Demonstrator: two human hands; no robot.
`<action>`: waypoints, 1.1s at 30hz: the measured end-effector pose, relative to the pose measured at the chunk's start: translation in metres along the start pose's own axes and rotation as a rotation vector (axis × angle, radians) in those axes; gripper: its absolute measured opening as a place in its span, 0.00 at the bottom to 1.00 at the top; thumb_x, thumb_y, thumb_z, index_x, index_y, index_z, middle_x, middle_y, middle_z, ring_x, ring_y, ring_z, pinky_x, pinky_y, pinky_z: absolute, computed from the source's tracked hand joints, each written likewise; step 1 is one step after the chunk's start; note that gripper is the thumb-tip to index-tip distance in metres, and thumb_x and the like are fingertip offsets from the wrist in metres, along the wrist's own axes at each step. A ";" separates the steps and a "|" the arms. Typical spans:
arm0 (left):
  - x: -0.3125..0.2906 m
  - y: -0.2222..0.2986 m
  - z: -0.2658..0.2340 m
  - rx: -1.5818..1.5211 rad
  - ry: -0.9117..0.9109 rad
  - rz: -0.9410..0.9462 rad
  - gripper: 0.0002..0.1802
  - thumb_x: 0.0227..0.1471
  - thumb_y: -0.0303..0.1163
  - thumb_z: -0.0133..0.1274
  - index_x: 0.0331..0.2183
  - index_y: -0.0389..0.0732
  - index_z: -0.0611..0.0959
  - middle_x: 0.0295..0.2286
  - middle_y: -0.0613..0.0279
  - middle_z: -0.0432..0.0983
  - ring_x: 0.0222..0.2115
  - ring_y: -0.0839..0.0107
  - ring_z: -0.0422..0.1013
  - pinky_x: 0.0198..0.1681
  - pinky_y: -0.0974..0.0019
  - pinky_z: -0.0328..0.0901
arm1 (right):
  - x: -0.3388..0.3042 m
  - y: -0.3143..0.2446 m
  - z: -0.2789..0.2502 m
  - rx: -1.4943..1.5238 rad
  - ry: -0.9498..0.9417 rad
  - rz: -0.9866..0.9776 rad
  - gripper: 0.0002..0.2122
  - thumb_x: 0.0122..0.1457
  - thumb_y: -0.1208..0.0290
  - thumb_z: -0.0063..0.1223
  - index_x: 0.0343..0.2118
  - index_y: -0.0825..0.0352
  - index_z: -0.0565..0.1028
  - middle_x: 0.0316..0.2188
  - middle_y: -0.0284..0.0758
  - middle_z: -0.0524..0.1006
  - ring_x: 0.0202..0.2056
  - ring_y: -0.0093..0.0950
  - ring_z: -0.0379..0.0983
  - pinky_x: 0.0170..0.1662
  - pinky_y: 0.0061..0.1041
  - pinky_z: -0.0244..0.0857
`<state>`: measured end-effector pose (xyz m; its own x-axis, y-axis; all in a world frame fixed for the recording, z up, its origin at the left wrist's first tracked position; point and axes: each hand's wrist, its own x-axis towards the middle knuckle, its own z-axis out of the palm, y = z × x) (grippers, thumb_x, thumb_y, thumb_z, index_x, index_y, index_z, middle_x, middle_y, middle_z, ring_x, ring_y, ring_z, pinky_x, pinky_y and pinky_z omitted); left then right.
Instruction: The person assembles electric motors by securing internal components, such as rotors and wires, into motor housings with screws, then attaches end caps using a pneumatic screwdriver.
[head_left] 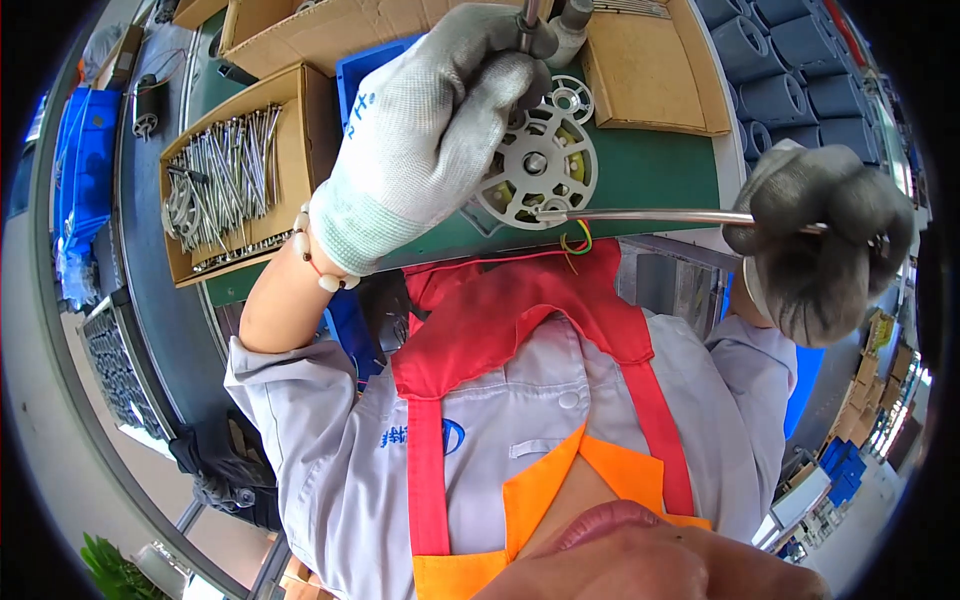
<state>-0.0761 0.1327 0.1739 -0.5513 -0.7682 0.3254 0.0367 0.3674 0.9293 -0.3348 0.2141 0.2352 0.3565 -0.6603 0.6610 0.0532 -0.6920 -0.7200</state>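
My left hand (425,135), in a white and grey work glove, is closed near the top of the view. A shiny metal shaft (529,14) rises from its curled fingers; its lower part is hidden. Just beside those fingers lies a round motor (540,150) with a spoked metal cover, windings showing through the openings. My right hand (825,240), in a dark-soiled glove, is closed around a long, slim metal rod (660,216). The rod's far tip meets the near rim of the motor cover. Colored wires (577,240) hang off the motor's near side.
At left, a cardboard box (225,180) holds many long screws. A shallow cardboard tray (655,70) stands beyond the motor on the green bench (660,180). Grey cylindrical parts (790,75) are stacked at far right. A blue bin (370,70) sits behind my left hand.
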 end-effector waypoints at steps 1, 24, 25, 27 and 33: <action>-0.001 -0.004 0.000 0.013 -0.008 0.015 0.14 0.63 0.26 0.40 0.49 0.33 0.71 0.36 0.58 0.76 0.37 0.75 0.71 0.44 0.70 0.66 | 0.003 -0.003 -0.001 -0.003 -0.002 0.006 0.13 0.64 0.75 0.40 0.49 0.70 0.70 0.28 0.46 0.76 0.24 0.28 0.75 0.26 0.25 0.69; -0.019 -0.026 0.011 0.334 0.101 0.149 0.12 0.58 0.20 0.45 0.44 0.31 0.77 0.45 0.52 0.74 0.44 0.70 0.71 0.48 0.68 0.66 | 0.043 0.019 0.038 -0.566 -0.687 0.208 0.13 0.49 0.73 0.58 0.39 0.68 0.77 0.35 0.42 0.76 0.30 0.33 0.75 0.29 0.28 0.67; -0.022 -0.028 0.014 0.171 0.105 0.076 0.13 0.58 0.20 0.44 0.44 0.30 0.76 0.47 0.51 0.72 0.46 0.70 0.70 0.50 0.68 0.65 | 0.037 0.028 0.039 -0.621 -0.674 0.201 0.12 0.47 0.70 0.60 0.36 0.67 0.78 0.33 0.39 0.75 0.29 0.33 0.73 0.30 0.29 0.66; -0.026 -0.029 0.018 -0.003 0.116 -0.066 0.14 0.59 0.20 0.42 0.46 0.30 0.74 0.48 0.52 0.72 0.45 0.70 0.70 0.51 0.67 0.64 | 0.027 0.039 0.042 -0.665 -0.676 0.202 0.12 0.46 0.68 0.61 0.34 0.65 0.79 0.32 0.36 0.74 0.28 0.32 0.72 0.30 0.31 0.65; -0.029 -0.053 0.032 -0.147 0.254 0.131 0.11 0.53 0.23 0.49 0.40 0.34 0.79 0.33 0.50 0.76 0.33 0.53 0.75 0.36 0.62 0.70 | 0.013 0.045 0.035 -0.446 -0.562 0.200 0.16 0.48 0.71 0.63 0.40 0.71 0.78 0.33 0.38 0.74 0.30 0.31 0.71 0.32 0.28 0.64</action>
<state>-0.0890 0.1523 0.1095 -0.3091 -0.8324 0.4599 0.2242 0.4062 0.8859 -0.2948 0.1845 0.2040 0.7492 -0.6204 0.2322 -0.4042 -0.7059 -0.5817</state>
